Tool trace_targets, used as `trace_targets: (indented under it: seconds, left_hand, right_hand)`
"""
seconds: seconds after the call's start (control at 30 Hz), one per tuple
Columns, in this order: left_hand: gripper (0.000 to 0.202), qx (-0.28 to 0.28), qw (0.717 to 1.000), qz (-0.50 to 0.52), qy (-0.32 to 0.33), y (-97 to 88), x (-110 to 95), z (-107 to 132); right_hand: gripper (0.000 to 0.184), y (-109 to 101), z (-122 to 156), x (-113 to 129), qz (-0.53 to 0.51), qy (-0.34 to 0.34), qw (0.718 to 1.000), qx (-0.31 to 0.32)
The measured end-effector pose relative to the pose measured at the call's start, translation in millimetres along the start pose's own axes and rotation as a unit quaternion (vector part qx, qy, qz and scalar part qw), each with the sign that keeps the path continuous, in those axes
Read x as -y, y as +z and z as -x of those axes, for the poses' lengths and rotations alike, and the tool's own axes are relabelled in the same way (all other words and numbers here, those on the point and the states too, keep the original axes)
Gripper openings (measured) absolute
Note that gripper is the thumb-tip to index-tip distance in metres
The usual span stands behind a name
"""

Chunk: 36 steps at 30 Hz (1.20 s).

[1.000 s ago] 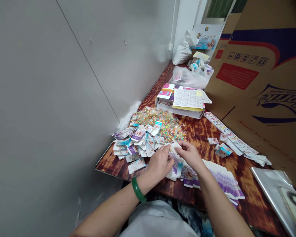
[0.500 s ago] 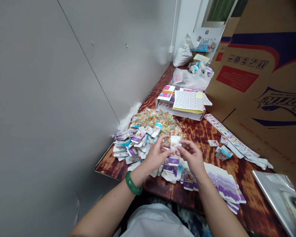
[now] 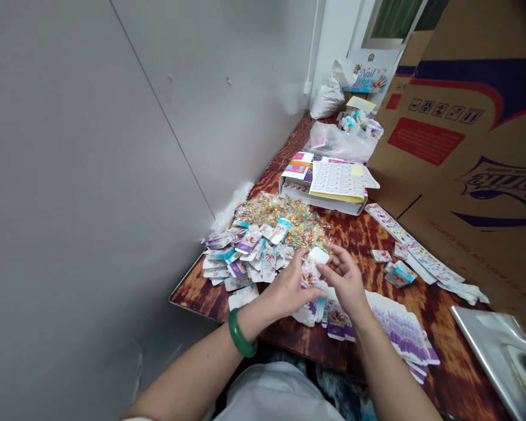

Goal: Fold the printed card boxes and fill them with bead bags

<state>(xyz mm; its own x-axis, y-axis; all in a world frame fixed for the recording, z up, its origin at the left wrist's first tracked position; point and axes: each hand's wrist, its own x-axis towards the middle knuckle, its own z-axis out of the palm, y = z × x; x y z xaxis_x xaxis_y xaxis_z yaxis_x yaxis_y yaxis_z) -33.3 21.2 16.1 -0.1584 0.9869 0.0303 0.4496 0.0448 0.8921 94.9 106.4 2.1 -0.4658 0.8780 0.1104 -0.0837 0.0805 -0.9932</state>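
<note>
We can read "Nail" on the blue and white board at the back, but the word under it is too blurry. The big brown box says "CARTON" and has five little picture signs in a row. The red patch, white sheet and small cards have print too tiny for us.
</note>
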Motion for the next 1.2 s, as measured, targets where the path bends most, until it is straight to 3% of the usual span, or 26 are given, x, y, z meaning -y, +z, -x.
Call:
trace_targets:
  seconds: [0.07,0.2,0.43,0.6,0.7,0.8,0.9,0.97,1.03,1.13,1.2]
  left_hand:
    - [0.06,-0.029,0.998,-0.046,0.013,6.3,2,0]
    - [0.04,-0.06,0.992,-0.099,0.053,11.1,9,-2]
    - [0.042,-0.06,0.986,-0.133,0.079,12.3,11,0]
    - [0.041,-0.057,0.986,-0.14,0.074,11.3,9,1]
    - [0.041,-0.052,0.989,-0.121,0.063,10.0,8,0]
    - [0.038,-0.063,0.992,-0.096,0.045,5.2,4,1]
    - [0.039,-0.069,0.993,-0.088,0.035,-9.2,0,1]
    - [0.045,-0.081,0.992,-0.095,0.016,-26.6,-1,0]
    - [0.048,-0.127,0.983,-0.133,-0.018,-49.3,3,-2]
    - [0.039,-0.214,0.933,-0.279,-0.074,-85.3,17,-9]
    - [0.034,-0.223,0.902,-0.343,-0.138,-103.7,28,-12]
  right_hand:
    - [0.028,4,1,-1,-0.001,-0.017,1.0,-0.012]
    - [0.015,5,4,0,0.05,-0.044,0.998,0.025]
    - [0.022,8,2,17,0.02,0.024,0.999,-0.026]
    - [0.023,11,0,16,0.016,0.037,0.999,-0.037]
    - [0.02,15,6,13,0.056,-0.006,0.998,-0.04]
    - [0.017,17,13,11,0.127,-0.114,0.985,-0.024]
    - [0.029,13,14,7,0.195,-0.167,0.965,0.049]
    - [0.033,6,7,0,0.231,-0.141,0.96,0.077]
    - [0.032,-4,-5,-13,0.287,-0.084,0.952,0.057]
    - [0.033,-14,-21,-37,0.42,-0.001,0.904,0.074]
    - [0.034,-15,-27,-50,0.455,0.017,0.884,0.105]
